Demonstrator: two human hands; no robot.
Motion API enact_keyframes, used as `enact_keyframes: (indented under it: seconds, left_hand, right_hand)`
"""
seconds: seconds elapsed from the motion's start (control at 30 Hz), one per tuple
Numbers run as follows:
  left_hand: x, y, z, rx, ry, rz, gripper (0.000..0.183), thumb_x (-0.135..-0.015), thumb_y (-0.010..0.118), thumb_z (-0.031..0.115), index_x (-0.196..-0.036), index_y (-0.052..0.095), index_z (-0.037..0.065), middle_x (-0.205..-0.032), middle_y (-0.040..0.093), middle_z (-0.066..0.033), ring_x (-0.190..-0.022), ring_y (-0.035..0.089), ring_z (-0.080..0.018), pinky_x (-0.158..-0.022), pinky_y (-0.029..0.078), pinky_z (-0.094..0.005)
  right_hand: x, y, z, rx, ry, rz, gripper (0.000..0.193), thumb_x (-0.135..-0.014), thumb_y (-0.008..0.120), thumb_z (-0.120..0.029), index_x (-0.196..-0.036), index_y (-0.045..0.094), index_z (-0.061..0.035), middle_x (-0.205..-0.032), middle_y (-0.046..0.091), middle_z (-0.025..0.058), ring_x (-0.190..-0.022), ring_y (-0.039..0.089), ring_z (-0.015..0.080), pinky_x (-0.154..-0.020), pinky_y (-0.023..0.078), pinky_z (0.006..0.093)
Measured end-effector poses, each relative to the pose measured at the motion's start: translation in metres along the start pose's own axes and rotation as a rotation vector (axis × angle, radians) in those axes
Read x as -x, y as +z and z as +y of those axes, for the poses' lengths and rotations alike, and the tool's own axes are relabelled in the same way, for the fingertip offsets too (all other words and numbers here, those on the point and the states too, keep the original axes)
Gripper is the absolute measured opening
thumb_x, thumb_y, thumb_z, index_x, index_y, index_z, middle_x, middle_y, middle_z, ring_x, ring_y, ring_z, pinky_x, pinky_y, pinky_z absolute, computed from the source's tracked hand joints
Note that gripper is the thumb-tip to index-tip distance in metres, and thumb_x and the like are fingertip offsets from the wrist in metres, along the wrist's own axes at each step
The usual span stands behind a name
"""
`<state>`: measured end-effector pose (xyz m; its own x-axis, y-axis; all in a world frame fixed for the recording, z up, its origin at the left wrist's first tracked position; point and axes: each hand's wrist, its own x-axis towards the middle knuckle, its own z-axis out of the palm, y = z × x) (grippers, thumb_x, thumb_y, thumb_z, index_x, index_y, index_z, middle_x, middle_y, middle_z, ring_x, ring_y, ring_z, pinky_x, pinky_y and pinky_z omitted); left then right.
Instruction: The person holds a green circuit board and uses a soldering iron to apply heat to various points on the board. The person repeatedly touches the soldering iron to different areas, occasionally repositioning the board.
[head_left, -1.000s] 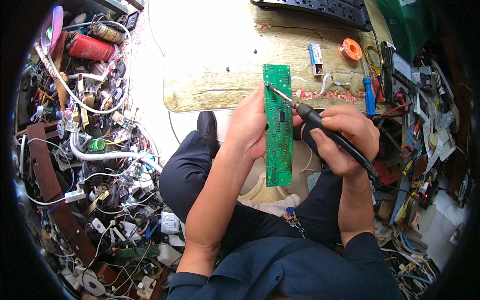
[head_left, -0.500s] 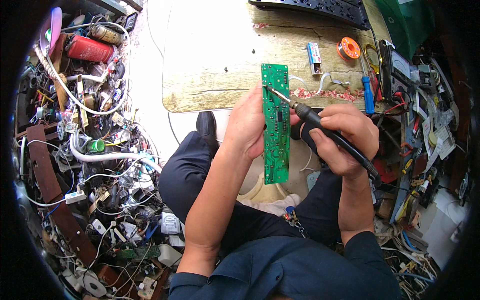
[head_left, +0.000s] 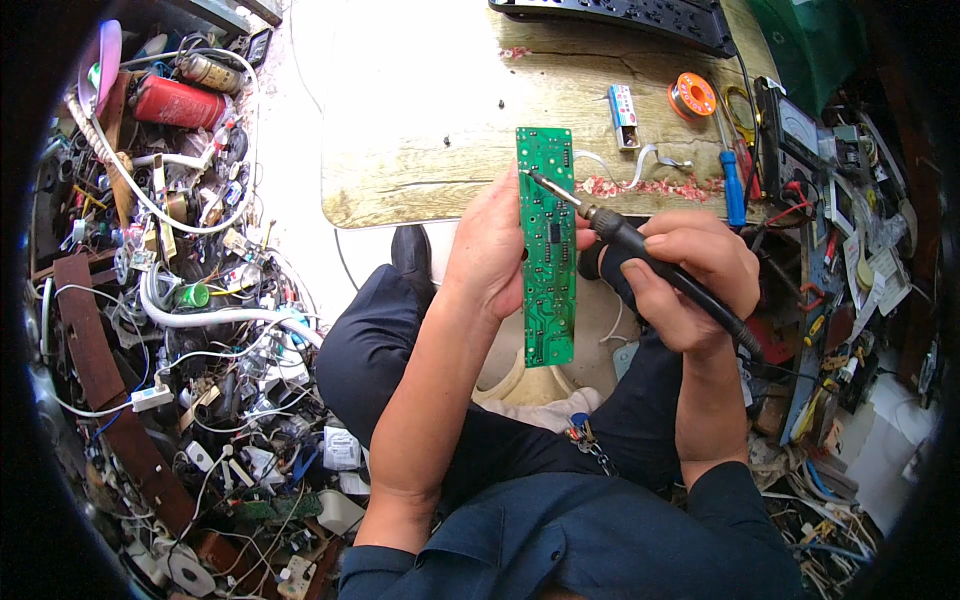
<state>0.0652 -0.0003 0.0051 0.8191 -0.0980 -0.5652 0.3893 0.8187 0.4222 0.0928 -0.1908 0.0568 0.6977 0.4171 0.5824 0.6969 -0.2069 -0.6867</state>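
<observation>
Heaped clutter is filling the far left of the room, with a red cylinder (head_left: 178,101) lying near its top and a pale pipe (head_left: 225,313) curving through the wires below. Next along, the wooden tabletop (head_left: 400,185) is stretching away under bright light, its near edge running in front of the person's knees.

Over that edge, the left hand (head_left: 490,245) is gripping a long green circuit board (head_left: 545,300) by its left side, fingertips showing past the right side. Its upper end is overlapping the tabletop in view, while its lower end is hanging above the lap. Against half a second ago, board and tabletop are both sitting slightly further left in view, so most of that drift is probably coming from the head turning.

Close to the board's upper left edge, the tip of a soldering iron (head_left: 632,240) is keeping to about the same spot as before; whether it is actually touching, I cannot tell. With so little changing, the work is seemingly staying on that one point. The right hand (head_left: 705,270) is closing firmly around the iron's dark handle, which is slanting down to the right.

Beyond the hands, a black case (head_left: 625,22) is lying at the far edge of the tabletop. Further right, a small box (head_left: 624,118), a pale ribbon cable (head_left: 645,165), an orange reel (head_left: 692,95), a blue screwdriver (head_left: 733,190) and a meter (head_left: 797,130) are lying untouched.
</observation>
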Motion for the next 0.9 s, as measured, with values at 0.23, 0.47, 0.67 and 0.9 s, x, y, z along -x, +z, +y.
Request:
enact_keyframes:
  seconds: [0.23, 0.47, 0.67, 0.9]
  left_hand:
    - [0.0005, 0.0001, 0.0001, -0.013, 0.006, -0.009, 0.038, -0.108, 0.045, 0.038, -0.114, 0.058, 0.003, -0.087, 0.065, -0.0122, -0.072, 0.069, -0.0211, -0.064, 0.064, -0.0350]
    - [0.0029, 0.0031, 0.0015, -0.033, -0.009, 0.027, 0.041, -0.108, 0.044, 0.040, -0.114, 0.058, 0.002, -0.087, 0.065, -0.0131, -0.074, 0.069, -0.0217, -0.065, 0.064, -0.0349]
    - [0.0033, 0.0027, 0.0018, -0.046, -0.005, 0.017, 0.041, -0.108, 0.044, 0.040, -0.114, 0.057, 0.002, -0.088, 0.066, -0.0130, -0.074, 0.070, -0.0213, -0.066, 0.064, -0.0346]
    - [0.0034, 0.0037, 0.0029, -0.051, -0.002, 0.013, 0.028, -0.107, 0.048, 0.028, -0.111, 0.059, 0.003, -0.091, 0.065, -0.0077, -0.071, 0.069, -0.0186, -0.064, 0.064, -0.0337]
  right_hand:
    - [-0.0009, 0.0015, 0.0008, 0.031, -0.021, -0.008, 0.034, -0.066, 0.081, -0.001, -0.096, 0.065, -0.0052, -0.082, 0.071, 0.0146, -0.068, 0.070, 0.0270, -0.061, 0.057, 0.0343]
    - [-0.0014, 0.0018, 0.0006, 0.026, -0.008, -0.014, 0.032, -0.066, 0.080, -0.001, -0.094, 0.064, -0.0047, -0.081, 0.071, 0.0147, -0.067, 0.070, 0.0270, -0.060, 0.057, 0.0342]
    - [-0.0007, 0.0013, 0.0013, 0.021, -0.002, -0.013, 0.033, -0.066, 0.080, -0.001, -0.094, 0.064, -0.0045, -0.081, 0.070, 0.0150, -0.067, 0.070, 0.0268, -0.060, 0.056, 0.0336]
    - [-0.0008, 0.0002, 0.0005, 0.000, 0.013, -0.004, 0.034, -0.066, 0.080, 0.001, -0.095, 0.064, -0.0044, -0.082, 0.070, 0.0150, -0.069, 0.070, 0.0266, -0.063, 0.057, 0.0336]
